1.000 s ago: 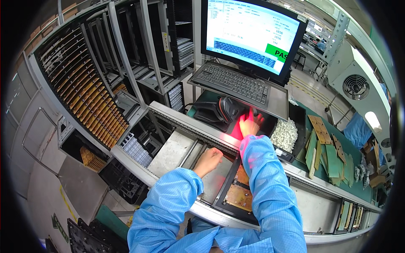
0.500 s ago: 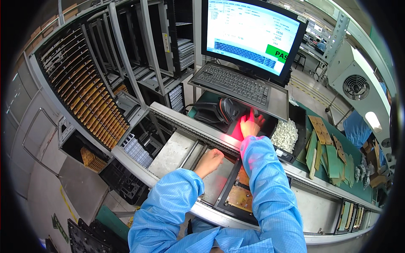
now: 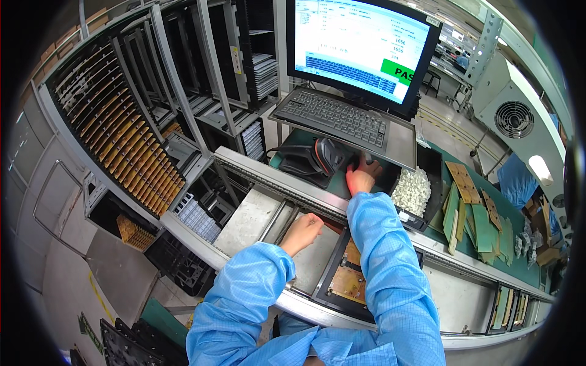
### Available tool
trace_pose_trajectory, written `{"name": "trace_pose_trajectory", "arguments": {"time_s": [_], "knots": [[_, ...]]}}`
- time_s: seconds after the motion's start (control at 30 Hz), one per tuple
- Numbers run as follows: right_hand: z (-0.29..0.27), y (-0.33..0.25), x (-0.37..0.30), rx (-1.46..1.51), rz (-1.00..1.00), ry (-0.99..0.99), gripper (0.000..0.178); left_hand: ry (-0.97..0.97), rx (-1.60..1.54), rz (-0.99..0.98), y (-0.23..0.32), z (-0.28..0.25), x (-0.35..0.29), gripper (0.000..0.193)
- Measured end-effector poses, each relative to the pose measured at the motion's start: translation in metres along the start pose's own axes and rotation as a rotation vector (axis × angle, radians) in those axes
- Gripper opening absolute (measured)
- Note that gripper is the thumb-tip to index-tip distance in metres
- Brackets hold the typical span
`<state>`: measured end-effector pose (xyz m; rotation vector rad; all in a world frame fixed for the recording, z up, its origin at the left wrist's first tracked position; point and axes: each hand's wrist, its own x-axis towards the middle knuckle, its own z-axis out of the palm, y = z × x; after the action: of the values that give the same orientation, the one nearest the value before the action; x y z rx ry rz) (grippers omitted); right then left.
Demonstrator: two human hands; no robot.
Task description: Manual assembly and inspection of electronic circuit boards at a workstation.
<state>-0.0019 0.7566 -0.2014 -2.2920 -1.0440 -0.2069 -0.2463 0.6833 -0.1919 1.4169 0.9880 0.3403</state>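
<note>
My right hand [image 3: 361,178] reaches across the rail, just right of a black and orange handheld barcode scanner [image 3: 321,160]. Its fingers bend over something dark below the keyboard shelf, too shadowed to name. Red light falls on the side of this hand. My left hand [image 3: 303,233] hovers over the conveyor with fingers curled together; whatever they may hold is hidden. Between my forearms, a black frame [image 3: 321,285] on the conveyor carries copper-coloured circuit boards [image 3: 348,284], partly covered by my right sleeve.
A monitor [image 3: 360,46] and keyboard [image 3: 332,119] stand above the rail [image 3: 278,184]. Right of my hand is a black bin [image 3: 432,183] of small white parts [image 3: 411,191]. Green and brown board pieces [image 3: 482,222] lie farther right. A rack of boards [image 3: 122,131] stands left.
The red light on my right hand and sleeve has shrunk and dimmed. My right hand has shifted slightly, its fingers now bent lower over the dark thing. My left hand is almost unmoved.
</note>
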Motion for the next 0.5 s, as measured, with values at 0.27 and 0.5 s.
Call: {"name": "trace_pose_trajectory", "arguments": {"time_s": [0.27, 0.5], "knots": [[0.005, 0.002, -0.003, -0.058, -0.097, 0.217, 0.053, 0.062, -0.031, 0.058, -0.006, 0.005, 0.004, 0.026], [0.003, 0.003, -0.002, -0.079, -0.081, 0.205, 0.056, 0.055, -0.051, 0.066, -0.007, 0.006, 0.005, 0.025]]}}
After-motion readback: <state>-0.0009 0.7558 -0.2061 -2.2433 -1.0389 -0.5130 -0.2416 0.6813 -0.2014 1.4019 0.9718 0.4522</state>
